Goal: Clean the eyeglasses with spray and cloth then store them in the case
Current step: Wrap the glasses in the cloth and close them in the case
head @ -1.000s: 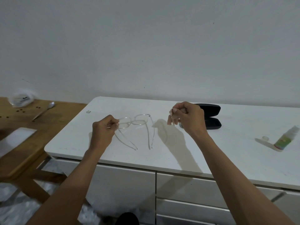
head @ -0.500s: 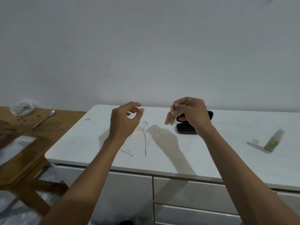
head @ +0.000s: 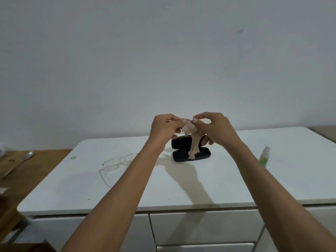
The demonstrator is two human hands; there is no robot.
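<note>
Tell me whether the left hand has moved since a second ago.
Yes. The left hand left the glasses on the counter and moved right, toward the black case, joining the cloth.

Dim, even indoor light from above and behind throws soft forearm shadows across the white cabinet top (head: 227, 179), whose far edges bow with wide-angle distortion, everything slightly soft and grainy.

Soft pale pink cloth (head: 193, 142); matt black hard case (head: 190, 155); clear plastic-framed eyeglasses (head: 118, 163); smooth white cabinet top (head: 181, 186) noted.
</note>
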